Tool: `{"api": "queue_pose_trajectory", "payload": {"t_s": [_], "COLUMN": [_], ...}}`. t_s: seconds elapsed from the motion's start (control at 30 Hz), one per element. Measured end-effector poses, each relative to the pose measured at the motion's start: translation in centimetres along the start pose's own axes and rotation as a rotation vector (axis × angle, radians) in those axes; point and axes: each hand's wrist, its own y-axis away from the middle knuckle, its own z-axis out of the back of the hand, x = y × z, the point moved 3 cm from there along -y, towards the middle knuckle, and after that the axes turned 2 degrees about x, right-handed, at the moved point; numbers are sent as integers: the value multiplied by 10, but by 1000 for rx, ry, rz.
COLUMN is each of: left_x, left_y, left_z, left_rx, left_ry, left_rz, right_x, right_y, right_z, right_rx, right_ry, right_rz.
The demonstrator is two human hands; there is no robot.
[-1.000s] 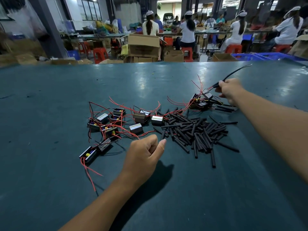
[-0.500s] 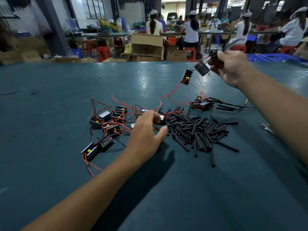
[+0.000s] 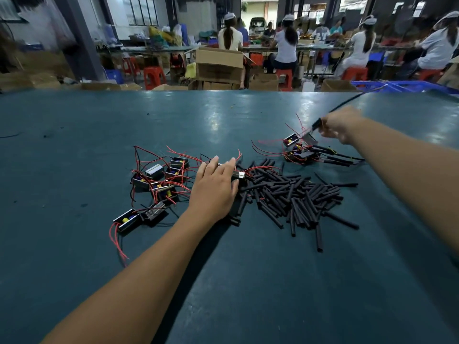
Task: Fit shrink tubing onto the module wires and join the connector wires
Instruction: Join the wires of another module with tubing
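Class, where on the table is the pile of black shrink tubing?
In the head view, the pile of black shrink tubing lies centre-right on the green table, just right of the left hand.

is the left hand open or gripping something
Open. The left hand lies palm down with straight, spread fingers over the modules beside the black tubing pile; nothing is curled round anything.

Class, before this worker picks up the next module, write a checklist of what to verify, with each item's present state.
1. Left hand free to pick: ok, fingers straight, over the loose modules.
2. Right hand has a grip on the black cable: ok.
3. Shrink tubing pile within reach: ok.
4. Finished modules kept apart from loose ones: ok.
5. Held module's joint covered by tubing: cannot tell, blurred.
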Motion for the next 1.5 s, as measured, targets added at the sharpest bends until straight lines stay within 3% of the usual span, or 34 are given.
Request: {"api": "queue_pose_trajectory", "payload": {"t_s": [0.23,0.33,0.43,0.57,0.77,0.93,1.03,1.27,1.4,1.5], "left_x": [-4,-7,-10,-14,-12,-6,7,46,41,26], "left_y": [-4,-3,-1,1,33,86,97,90,68,58], "left_z": [5,7,17,54,109,92,94,111,119,117], "left_rx": [-100,-135,-196,-273,-276,-100,-28,-41,-92,-22], "left_ry": [-200,-225,-176,30,454,1337,1631,1708,1823,1810], "left_rz": [-40,-69,-107,-128,-168,302,442,506,371,247], "right_x": [-21,-19,-23,-41,-68,-81,-87,-93,-94,-94], "right_y": [17,59,126,202,268,287,295,296,294,295], "right_z": [21,25,12,8,10,-6,-14,-15,-18,-19], "right_rx": [-2,-49,58,143,259,358,415,447,460,462], "right_ry": [-6,91,139,198,135,125,197,289,316,337], "right_rz": [0,172,361,531,590,598,630,686,694,704]}}
